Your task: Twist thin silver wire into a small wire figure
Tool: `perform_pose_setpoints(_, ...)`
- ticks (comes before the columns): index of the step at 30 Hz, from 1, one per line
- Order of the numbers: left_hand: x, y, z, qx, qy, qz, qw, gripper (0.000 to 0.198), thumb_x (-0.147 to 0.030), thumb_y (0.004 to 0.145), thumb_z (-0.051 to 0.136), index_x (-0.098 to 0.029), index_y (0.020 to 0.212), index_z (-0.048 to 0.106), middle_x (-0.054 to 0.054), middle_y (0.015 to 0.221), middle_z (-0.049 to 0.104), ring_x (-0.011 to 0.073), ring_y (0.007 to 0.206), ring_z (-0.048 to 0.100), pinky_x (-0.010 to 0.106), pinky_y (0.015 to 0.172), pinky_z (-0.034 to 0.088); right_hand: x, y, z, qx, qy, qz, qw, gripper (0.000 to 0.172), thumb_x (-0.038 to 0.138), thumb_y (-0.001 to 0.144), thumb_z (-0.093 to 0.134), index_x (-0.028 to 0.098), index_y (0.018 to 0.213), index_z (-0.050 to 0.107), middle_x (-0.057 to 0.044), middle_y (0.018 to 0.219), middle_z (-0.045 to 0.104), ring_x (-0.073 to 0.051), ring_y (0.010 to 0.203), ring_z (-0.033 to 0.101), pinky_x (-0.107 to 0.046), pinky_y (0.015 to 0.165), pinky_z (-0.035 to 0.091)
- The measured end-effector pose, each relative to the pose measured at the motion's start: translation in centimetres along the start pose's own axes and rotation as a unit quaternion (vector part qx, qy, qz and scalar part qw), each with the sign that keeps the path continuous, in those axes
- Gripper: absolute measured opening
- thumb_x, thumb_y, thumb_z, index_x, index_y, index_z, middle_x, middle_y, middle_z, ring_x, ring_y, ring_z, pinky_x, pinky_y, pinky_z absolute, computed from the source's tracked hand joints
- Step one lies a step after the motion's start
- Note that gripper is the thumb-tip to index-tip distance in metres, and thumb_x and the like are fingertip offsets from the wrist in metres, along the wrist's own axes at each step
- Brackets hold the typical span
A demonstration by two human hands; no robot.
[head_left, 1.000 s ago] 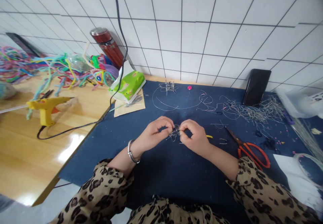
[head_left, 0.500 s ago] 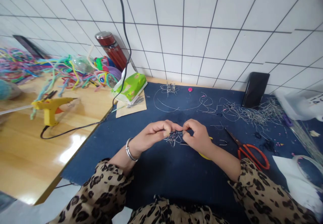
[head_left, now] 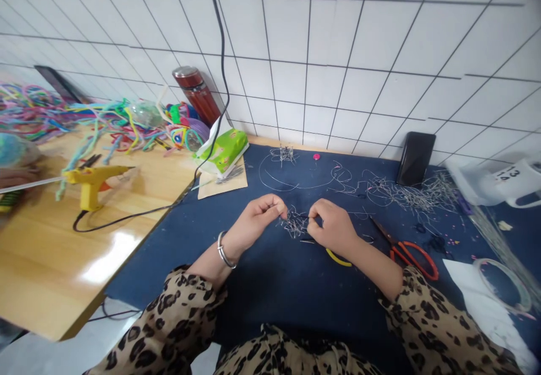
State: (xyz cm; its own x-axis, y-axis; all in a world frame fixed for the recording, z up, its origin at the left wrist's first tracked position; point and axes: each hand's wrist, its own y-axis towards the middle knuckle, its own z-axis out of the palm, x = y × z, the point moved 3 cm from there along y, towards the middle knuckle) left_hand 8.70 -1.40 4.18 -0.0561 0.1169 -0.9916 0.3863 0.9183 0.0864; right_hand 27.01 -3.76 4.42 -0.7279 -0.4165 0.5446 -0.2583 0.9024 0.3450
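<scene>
A small tangled cluster of thin silver wire [head_left: 295, 222] sits between my two hands over the dark blue cloth [head_left: 270, 285]. My left hand [head_left: 257, 221] pinches the cluster's left side with thumb and fingertips. My right hand [head_left: 333, 228] is closed in a pinch on its right side. Both forearms wear leopard-print sleeves, and a silver bangle [head_left: 224, 250] rings my left wrist. A yellow-handled tool [head_left: 338, 258] lies on the cloth just under my right wrist.
Orange-handled scissors [head_left: 408, 248] lie to the right. Loose wire pieces [head_left: 418, 192] and a black phone [head_left: 415, 158] are behind them. Left of the cloth: a green tissue pack [head_left: 224, 150], a red flask [head_left: 196, 95], a yellow glue gun [head_left: 93, 178] with cord, coloured pipe cleaners [head_left: 105, 121].
My hands have drawn slightly apart, and the wire cluster now shows more between them. The view has tilted up a little. Another person's hand has appeared at the far left edge.
</scene>
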Motion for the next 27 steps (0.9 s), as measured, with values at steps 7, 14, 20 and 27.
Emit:
perform_pose_setpoints(7,-0.2,-0.6,1.5,0.071,0.078,0.004,0.994,0.018,-0.027,0.087,0.049,-0.014,0.08,0.059,0.002,0.076,0.058,0.012,0.072,0.051,0.025,0.07,0.04,1.5,-0.7,0.9,0.031,0.057,0.032,0.997,0.008,0.011,0.067,0.052,0.019,0.065,0.052,0.003,0.059,0.05,-0.011,0.057,0.046,-0.022,0.056,0.036)
perform_pose_setpoints(14,-0.7,-1.1,1.7,0.059,0.219,0.096,0.969,0.013,-0.017,0.085,0.049,-0.018,0.082,0.061,0.002,0.08,0.059,0.014,0.079,0.054,0.027,0.074,0.042,1.3,-1.1,1.1,0.086,0.227,0.151,0.958,0.006,0.014,0.068,0.051,0.018,0.065,0.053,0.005,0.054,0.044,-0.008,0.05,0.039,-0.02,0.048,0.032)
perform_pose_setpoints(20,-1.4,-1.4,2.1,0.026,0.294,0.183,0.938,0.013,-0.013,0.086,0.049,-0.017,0.084,0.061,0.004,0.078,0.061,0.0159,0.081,0.052,0.03,0.074,0.044,1.8,-1.1,0.1,0.105,0.282,0.194,0.934,0.006,0.016,0.07,0.05,0.016,0.066,0.054,0.004,0.058,0.046,-0.008,0.053,0.039,-0.02,0.05,0.032)
perform_pose_setpoints(27,-1.3,-2.3,2.8,0.008,0.365,0.335,0.868,0.013,-0.009,0.081,0.055,-0.016,0.09,0.059,0.005,0.081,0.065,0.0175,0.081,0.053,0.036,0.079,0.046,3.1,-2.0,0.5,0.042,0.233,0.173,0.956,0.006,0.015,0.071,0.05,0.017,0.066,0.052,0.004,0.057,0.045,-0.009,0.053,0.041,-0.021,0.051,0.035)
